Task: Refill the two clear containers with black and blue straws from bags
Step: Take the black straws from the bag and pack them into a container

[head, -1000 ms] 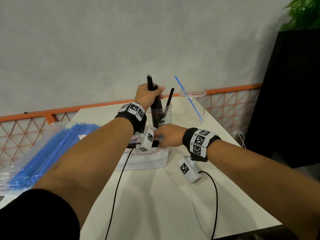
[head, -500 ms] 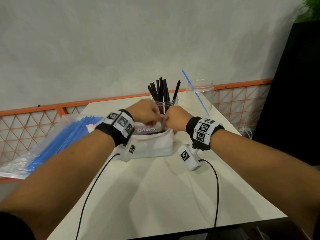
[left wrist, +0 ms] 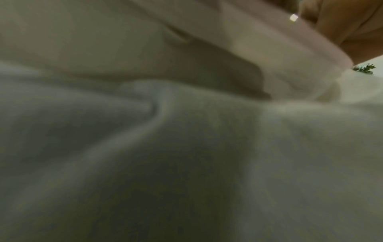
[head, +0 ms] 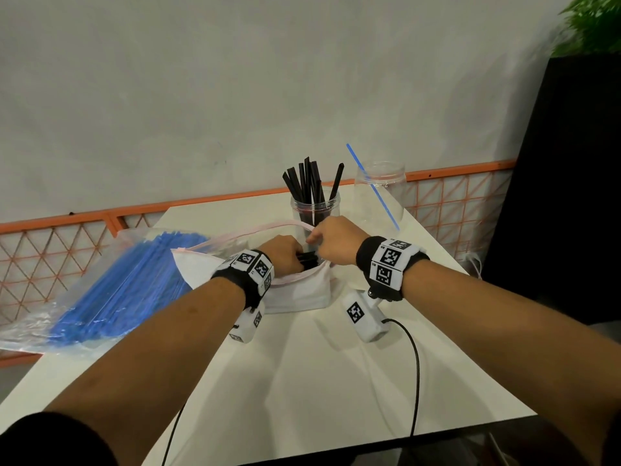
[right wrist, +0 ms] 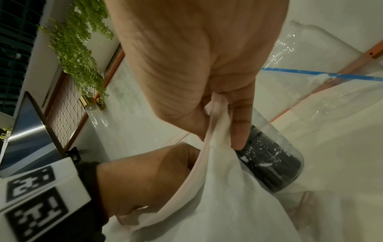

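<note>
A clear container [head: 316, 205] at the table's back holds several black straws [head: 307, 178]. To its right stands a second clear container [head: 379, 186] with one blue straw [head: 373, 186]. In front lies a white zip bag [head: 299, 290] with its mouth open. My left hand [head: 295, 260] reaches inside, its fingers curled on black straws [head: 307, 258]. My right hand [head: 316, 235] pinches the bag's pink rim [right wrist: 215, 114] and holds it up. In the right wrist view, the left hand [right wrist: 149, 178] disappears past the rim. The left wrist view is filled by blurred bag material [left wrist: 186, 131].
A clear bag of blue straws [head: 127, 287] lies at the table's left edge. An orange mesh rail [head: 84, 237] runs behind the table [head: 319, 381]. A black panel [head: 571, 196] stands at the right. Cables trail from both wrist cameras across the near table.
My left hand left the black straws in the container and came down into the white bag. My right hand lifted the bag's rim, widening the mouth.
</note>
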Tool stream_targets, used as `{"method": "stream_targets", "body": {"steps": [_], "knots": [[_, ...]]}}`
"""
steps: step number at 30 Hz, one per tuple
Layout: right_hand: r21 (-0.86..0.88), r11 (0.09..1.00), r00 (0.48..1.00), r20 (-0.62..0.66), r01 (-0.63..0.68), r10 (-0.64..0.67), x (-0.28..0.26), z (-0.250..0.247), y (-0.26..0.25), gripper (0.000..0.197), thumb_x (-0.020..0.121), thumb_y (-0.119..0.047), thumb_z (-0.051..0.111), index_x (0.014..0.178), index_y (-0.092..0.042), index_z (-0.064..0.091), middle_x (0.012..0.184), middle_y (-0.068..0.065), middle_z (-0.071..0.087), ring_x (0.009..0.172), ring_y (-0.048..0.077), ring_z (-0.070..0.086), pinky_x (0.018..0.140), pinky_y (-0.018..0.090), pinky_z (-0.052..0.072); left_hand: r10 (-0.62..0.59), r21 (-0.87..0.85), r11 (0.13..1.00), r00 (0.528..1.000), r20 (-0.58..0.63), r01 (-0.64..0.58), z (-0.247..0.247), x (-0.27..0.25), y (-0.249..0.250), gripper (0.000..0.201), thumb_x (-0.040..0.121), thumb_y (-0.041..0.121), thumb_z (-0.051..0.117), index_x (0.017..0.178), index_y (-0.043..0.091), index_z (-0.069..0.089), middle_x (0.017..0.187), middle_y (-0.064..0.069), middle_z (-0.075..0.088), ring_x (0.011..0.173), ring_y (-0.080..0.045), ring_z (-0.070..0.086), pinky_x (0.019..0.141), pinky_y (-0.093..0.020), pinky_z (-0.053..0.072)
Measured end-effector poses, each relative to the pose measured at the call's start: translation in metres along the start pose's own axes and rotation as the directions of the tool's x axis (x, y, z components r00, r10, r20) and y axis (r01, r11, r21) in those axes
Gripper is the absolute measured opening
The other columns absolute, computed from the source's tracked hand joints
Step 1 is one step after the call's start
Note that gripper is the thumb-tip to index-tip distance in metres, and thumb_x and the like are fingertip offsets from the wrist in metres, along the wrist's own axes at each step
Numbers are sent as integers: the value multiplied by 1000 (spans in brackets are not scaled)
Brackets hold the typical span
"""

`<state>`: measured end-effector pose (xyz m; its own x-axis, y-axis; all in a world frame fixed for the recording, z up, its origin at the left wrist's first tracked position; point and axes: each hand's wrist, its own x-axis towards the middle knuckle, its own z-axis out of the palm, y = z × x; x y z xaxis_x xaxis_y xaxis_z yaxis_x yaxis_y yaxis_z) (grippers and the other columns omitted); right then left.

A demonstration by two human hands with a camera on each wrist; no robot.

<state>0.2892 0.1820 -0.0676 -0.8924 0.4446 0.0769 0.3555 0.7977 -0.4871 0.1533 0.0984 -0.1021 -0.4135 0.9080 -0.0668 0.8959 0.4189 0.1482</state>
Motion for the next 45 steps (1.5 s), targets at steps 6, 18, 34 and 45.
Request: {"method": "stream_targets", "body": {"steps": [6, 18, 34, 45], "knots": [[5, 997, 997, 16, -74, 74, -1, 2, 4, 34, 82, 1, 54, 109, -8, 72, 107, 15, 69, 83, 31, 70, 71, 39, 62, 58, 11, 998, 993, -102, -57, -9, -2, -10, 18, 89, 26, 63, 73, 20, 58, 75, -2, 65, 73, -22, 61, 63, -28, 39], [-168, 986, 963, 267, 10, 35, 8, 23, -4, 46, 77, -36, 76, 119, -19, 69, 104, -6, 64, 98, 20, 62, 89, 33, 54, -25, -857, 223, 876, -482, -465, -84, -39, 25, 18, 98, 21, 60, 87, 7, 64, 67, -6, 70, 63, -20, 68, 72, -35, 59], [-208, 978, 967, 254, 23, 31, 6, 26, -2, 12, 81, -35, 74, 80, -26, 67, 82, -9, 64, 78, 13, 61, 69, 24, 51, 123, -897, 93, 899, -420, -432, -44, -78, 40, 13, 92, 19, 61, 84, 10, 65, 68, -6, 67, 68, -21, 67, 78, -42, 57], [-311, 939, 947, 318, 147, -43, -5, 18, -8, 35, 95, -29, 59, 124, -11, 62, 119, 12, 62, 112, 29, 57, 102, 37, 45, 126, -905, 195, 924, -360, -379, -6, -74, 30, 10, 92, 9, 62, 84, 8, 67, 70, -9, 70, 73, -23, 69, 72, -30, 57]]}}
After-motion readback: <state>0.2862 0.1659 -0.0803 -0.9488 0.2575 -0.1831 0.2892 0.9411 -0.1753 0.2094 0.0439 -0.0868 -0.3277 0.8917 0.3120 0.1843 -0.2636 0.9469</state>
